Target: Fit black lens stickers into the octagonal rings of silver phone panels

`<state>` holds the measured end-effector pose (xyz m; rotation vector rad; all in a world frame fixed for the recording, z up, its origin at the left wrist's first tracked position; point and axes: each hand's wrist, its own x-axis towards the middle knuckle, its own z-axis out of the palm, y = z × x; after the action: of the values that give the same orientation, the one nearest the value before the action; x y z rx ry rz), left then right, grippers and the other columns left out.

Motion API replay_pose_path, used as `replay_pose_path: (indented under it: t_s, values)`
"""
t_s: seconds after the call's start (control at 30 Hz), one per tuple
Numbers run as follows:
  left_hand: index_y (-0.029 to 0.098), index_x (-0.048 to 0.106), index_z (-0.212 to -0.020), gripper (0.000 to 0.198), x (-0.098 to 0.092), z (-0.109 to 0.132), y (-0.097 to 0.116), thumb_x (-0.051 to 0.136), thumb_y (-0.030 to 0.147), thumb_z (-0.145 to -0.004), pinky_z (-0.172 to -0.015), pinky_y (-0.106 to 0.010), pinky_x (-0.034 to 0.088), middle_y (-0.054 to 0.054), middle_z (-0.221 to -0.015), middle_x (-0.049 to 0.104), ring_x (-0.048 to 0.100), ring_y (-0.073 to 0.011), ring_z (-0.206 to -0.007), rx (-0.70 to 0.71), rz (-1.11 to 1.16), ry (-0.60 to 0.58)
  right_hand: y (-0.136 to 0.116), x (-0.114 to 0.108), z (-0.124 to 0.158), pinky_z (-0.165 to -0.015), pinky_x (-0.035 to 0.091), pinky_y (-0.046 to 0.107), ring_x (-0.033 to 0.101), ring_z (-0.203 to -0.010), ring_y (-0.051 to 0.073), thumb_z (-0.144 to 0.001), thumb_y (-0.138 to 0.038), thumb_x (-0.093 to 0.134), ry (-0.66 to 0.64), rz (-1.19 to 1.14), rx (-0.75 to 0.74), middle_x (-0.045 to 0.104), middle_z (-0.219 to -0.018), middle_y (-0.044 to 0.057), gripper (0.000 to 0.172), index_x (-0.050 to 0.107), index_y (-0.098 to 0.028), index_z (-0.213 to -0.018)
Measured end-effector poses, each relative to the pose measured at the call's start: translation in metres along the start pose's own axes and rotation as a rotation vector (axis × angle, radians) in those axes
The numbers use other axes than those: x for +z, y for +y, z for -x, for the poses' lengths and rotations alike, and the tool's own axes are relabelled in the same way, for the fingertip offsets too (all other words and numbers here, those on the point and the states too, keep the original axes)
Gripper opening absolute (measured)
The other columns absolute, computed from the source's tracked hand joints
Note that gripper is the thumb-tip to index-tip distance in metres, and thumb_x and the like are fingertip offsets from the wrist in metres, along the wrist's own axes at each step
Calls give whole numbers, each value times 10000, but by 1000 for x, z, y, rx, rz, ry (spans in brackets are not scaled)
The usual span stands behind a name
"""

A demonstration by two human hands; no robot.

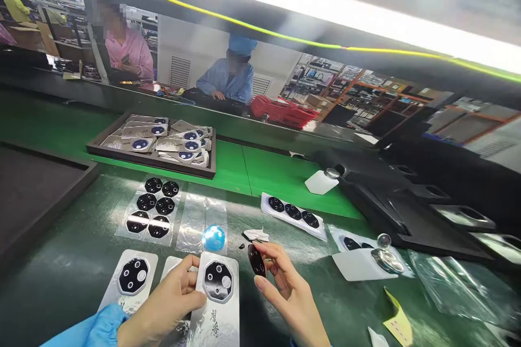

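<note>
My left hand point(166, 306), in a blue sleeve, grips the left edge of a silver phone back cover point(217, 303) with a black round camera plate, lying on the green mat. My right hand point(285, 284) pinches a small black lens piece point(256, 260) just right of that cover, fingers curled round it. A second silver back cover point(130, 282) lies to the left. A blue round film point(213, 238) sits just beyond the held cover.
Clear sheets with black round lens pieces point(153, 209) lie ahead, and a white strip with three more point(293, 212) to the right. A dark tray of stacked covers point(157, 143) stands further back. Black fixtures point(407, 200) fill the right. Two people sit beyond the bench.
</note>
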<state>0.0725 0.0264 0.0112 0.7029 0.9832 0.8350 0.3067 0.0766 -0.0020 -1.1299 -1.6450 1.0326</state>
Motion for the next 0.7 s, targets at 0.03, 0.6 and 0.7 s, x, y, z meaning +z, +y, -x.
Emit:
replay_pose_path:
  t_s: [0.03,0.6,0.7]
  values:
    - [205,479,-996,345,1,0,2,642,173,-694,-727,-271,404,25,-818,672,635,-146,-763,-7,1,6,3,0,1,-801,554,275,607,-944,197,-844,-401,695,6,1,2,566,-1182,79,387,642,-277,-1206]
    - [192,475,-1046,387,4,1,8,609,149,-686,-687,-272,388,-11,-891,690,622,-150,-756,-67,1,19,6,6,8,-781,542,291,570,-872,184,-818,-428,714,48,-22,88,533,-1188,80,387,651,-278,-1169]
    - [196,477,-1034,380,3,0,7,611,154,-681,-680,-271,387,-5,-874,683,621,-150,-747,-73,-1,19,9,6,7,-772,549,303,567,-827,178,-810,-425,720,26,5,58,537,-1168,84,405,650,-277,-1180]
